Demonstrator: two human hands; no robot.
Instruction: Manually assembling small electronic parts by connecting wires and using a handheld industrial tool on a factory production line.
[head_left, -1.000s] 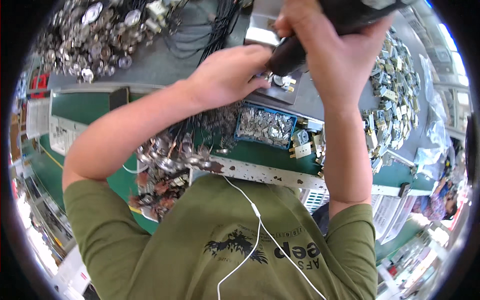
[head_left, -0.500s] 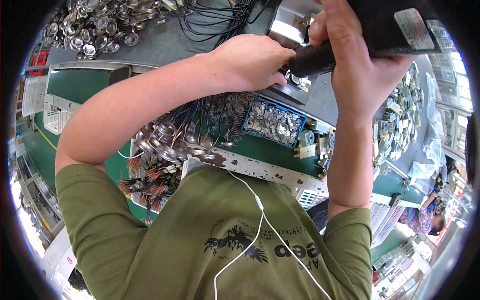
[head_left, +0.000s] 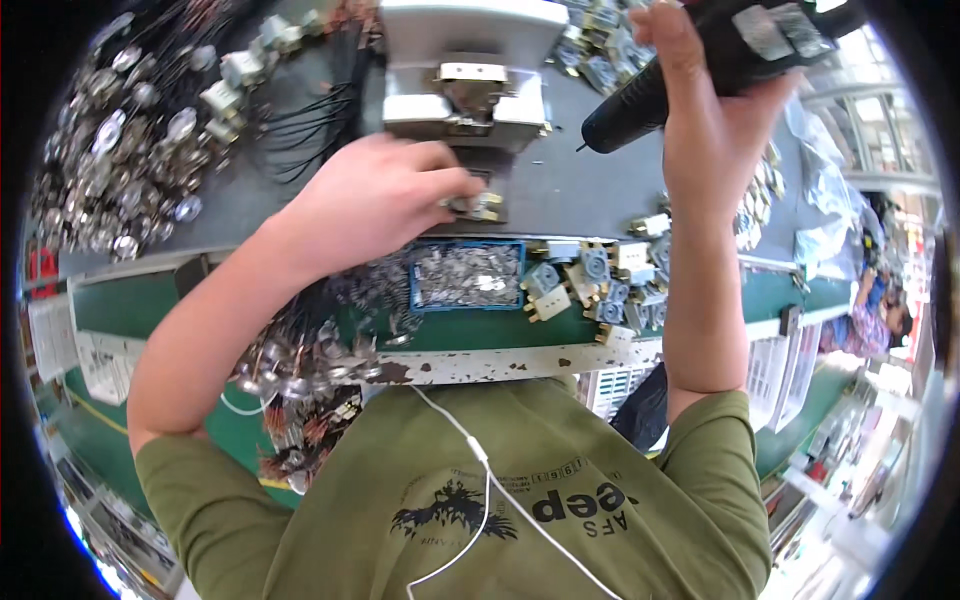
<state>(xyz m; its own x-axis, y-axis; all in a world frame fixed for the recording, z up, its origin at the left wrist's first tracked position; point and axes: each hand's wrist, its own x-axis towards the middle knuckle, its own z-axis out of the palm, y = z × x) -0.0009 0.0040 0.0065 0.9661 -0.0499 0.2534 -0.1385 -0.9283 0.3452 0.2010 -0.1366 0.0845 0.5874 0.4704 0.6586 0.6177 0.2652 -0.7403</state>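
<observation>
My right hand (head_left: 712, 150) is wrapped round a black electric screwdriver (head_left: 628, 112). Its thin bit points down and left, apart from any part. My left hand (head_left: 365, 205) is closed, slightly blurred, with thumb and fingertips on a small block with brass tabs (head_left: 484, 206). That block is at the front of a metal fixture (head_left: 470, 22), and the fingers partly hide it. Just nearer to me stands a blue tray (head_left: 416, 305) of small metal pieces. Several grey and white blocks with brass tabs (head_left: 597, 265) lie to its right.
Round metal caps (head_left: 115, 170) are heaped at the far left, with black wires (head_left: 315, 125) beside them. More blocks lie behind the fixture and right of my right forearm. A chipped white rail (head_left: 480, 366) runs along the front. Another person (head_left: 872, 318) is at the far right.
The screwdriver has lifted away from the fixture to the right. My left hand stays at the small block, now with the bit gone from it. The whole view has turned and shifted.
</observation>
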